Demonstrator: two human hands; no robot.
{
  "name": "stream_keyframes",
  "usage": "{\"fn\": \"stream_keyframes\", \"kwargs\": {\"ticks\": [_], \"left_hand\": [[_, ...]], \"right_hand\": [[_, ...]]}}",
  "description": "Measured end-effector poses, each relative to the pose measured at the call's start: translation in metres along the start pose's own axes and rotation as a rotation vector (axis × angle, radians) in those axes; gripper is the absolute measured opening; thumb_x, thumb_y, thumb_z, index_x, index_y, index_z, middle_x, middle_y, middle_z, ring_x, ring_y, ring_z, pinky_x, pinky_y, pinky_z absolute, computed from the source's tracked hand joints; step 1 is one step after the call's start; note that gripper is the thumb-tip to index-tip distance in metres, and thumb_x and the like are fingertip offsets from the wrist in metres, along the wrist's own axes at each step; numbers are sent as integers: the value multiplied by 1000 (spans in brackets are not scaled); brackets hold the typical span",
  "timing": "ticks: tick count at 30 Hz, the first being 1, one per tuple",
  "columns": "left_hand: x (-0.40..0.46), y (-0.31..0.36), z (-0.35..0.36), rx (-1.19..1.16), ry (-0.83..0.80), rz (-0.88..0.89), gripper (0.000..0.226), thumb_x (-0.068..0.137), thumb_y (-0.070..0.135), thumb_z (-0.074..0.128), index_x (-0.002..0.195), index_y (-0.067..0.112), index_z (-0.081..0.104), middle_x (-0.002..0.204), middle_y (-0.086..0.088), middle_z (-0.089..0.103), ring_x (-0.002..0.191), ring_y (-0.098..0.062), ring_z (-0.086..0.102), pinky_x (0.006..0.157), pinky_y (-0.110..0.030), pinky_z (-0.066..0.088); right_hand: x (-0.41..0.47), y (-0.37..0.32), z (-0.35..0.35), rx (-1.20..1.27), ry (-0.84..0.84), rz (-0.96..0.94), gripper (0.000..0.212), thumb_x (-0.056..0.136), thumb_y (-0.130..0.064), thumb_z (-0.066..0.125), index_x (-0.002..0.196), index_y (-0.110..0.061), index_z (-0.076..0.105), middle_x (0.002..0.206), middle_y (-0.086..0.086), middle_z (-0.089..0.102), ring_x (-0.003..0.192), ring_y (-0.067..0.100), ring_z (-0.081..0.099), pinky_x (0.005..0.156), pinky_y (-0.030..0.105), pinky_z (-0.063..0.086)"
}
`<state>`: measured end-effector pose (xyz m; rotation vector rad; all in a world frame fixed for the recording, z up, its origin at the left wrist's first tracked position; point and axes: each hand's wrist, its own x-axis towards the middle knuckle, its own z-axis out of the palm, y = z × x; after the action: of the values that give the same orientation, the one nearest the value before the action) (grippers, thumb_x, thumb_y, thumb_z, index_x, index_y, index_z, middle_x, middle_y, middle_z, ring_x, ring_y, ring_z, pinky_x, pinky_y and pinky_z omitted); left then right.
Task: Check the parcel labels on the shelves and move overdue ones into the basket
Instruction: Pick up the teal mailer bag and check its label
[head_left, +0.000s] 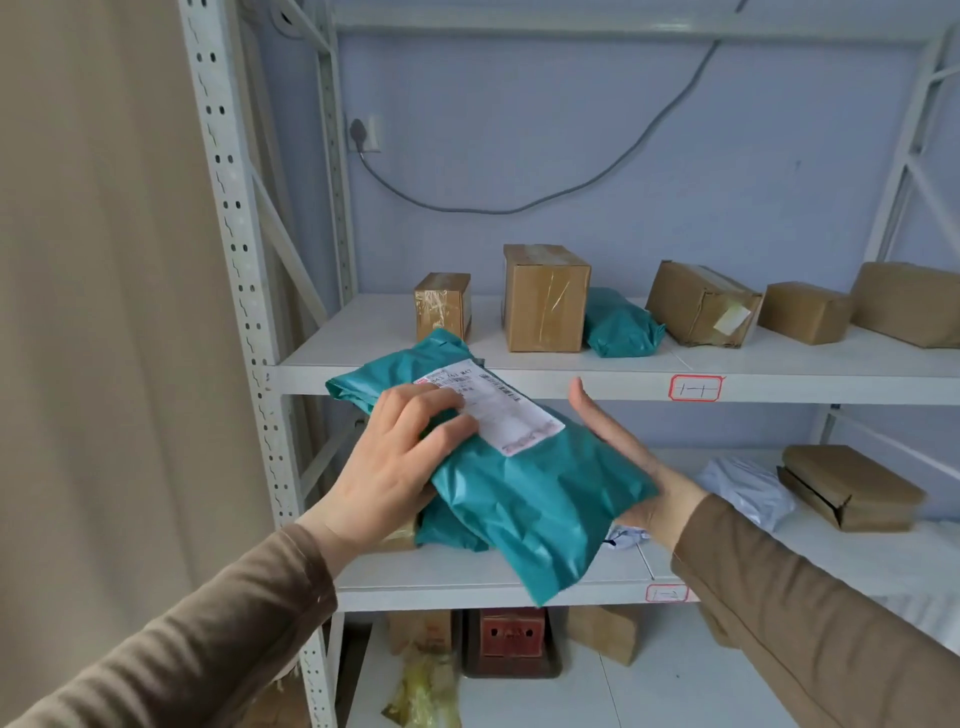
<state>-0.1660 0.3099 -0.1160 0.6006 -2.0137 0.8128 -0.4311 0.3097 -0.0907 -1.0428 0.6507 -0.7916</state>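
1. Teal plastic wraps the parcel (519, 493) you hold up in front of the white metal shelves (597, 371), its white label (506, 410) facing you, print too small to read.
2. Your left hand (400, 457) grips the parcel's left edge, fingers curled over the top face and touching the label's near corner.
3. Your right hand (618, 452) is spread flat, fingers straight, palm against the parcel's right edge.
4. Brown sleeves (208, 629) cover both forearms.
5. On the upper shelf, well behind the parcel, stand a small taped box (442, 305) and a taller box (545, 297); a second teal bag (618, 325) lies just right of the taller box, touching it.
6. Further right on that shelf sit three more cardboard boxes (701, 304), the leftmost one tilted.
7. A red-bordered tag (695, 388) marks the upper shelf's front edge.
8. On the middle shelf to the right lie a white bag (748, 488) and a flat brown box (852, 488) beside it.
9. A grey cable (519, 208) droops across the blue wall from a socket (363, 132).
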Motion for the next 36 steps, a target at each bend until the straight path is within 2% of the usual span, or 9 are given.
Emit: {"fn": "stream_keyframes", "kwargs": {"ticks": [3, 8, 11, 13, 15, 20, 28, 31, 36], "left_hand": [[-15, -10, 7, 51, 0, 45, 67, 79, 17, 92, 131, 12, 50, 138, -14, 46, 125, -37, 47, 105, -54, 48], [-31, -21, 19, -6, -132, -283, 86, 83, 14, 86, 154, 17, 38, 166, -14, 30, 156, -34, 27, 127, -50, 25], [-32, -15, 21, -598, -133, -837, 81, 98, -3, 61, 162, 30, 24, 169, 0, 30, 155, -14, 31, 128, -41, 28], [-20, -5, 17, -1024, -75, -1176, 59, 106, 22, 57, 157, 34, 29, 158, -2, 49, 139, -16, 54, 121, -47, 41], [-8, 2, 13, -1270, -101, -1383, 65, 96, 54, 62, 152, 34, 35, 148, 1, 60, 127, -18, 66, 113, -48, 49], [-2, -4, 16, -1199, -67, -1436, 89, 80, 27, 86, 150, 35, 33, 138, 6, 62, 117, -16, 70, 94, -34, 59], [1, -100, 18, -1054, 262, -1499, 88, 81, 15, 89, 149, 28, 36, 138, -2, 64, 115, -26, 72, 96, -50, 61], [10, -144, 24, -987, 277, -1533, 81, 87, 11, 83, 150, 21, 34, 133, -1, 64, 107, -21, 73, 79, -37, 64], [20, -220, 45, -830, 197, -1561, 85, 83, 17, 88, 153, 15, 39, 139, -5, 64, 113, -26, 70, 96, -44, 60]], "right_hand": [[7, 5, 2, -87, -78, 6, 70, 60, -40, 99, 120, -10, 78, 126, 22, 72, 106, 34, 75, 93, 46, 62], [24, 16, 11, -161, 137, -227, 53, 88, -3, 75, 135, -20, 61, 124, 16, 75, 106, 35, 75, 88, 49, 63], [33, 20, 12, -171, 215, -344, 60, 87, -2, 76, 140, -22, 55, 127, 10, 74, 117, 36, 71, 98, 56, 57], [41, 21, 13, -187, 240, -376, 64, 85, -5, 80, 140, -23, 53, 129, 7, 74, 118, 34, 71, 102, 57, 55], [49, 22, 15, -202, 275, -396, 68, 81, -9, 83, 139, -22, 51, 129, 7, 73, 118, 31, 70, 103, 56, 55], [84, 18, 30, -182, 368, -420, 57, 85, -14, 83, 128, -20, 47, 132, 10, 68, 116, 31, 71, 100, 57, 57], [148, -11, 66, -311, 233, -357, 59, 94, -28, 76, 146, -32, 49, 128, -4, 71, 105, 15, 76, 88, 36, 62], [184, -21, 75, -396, 211, -343, 68, 98, -19, 70, 154, -40, 37, 132, -8, 66, 111, 16, 72, 89, 34, 60], [257, -38, 85, -389, 248, -354, 79, 97, 7, 56, 161, -31, 29, 143, 3, 57, 123, 24, 63, 88, 31, 60]]}}
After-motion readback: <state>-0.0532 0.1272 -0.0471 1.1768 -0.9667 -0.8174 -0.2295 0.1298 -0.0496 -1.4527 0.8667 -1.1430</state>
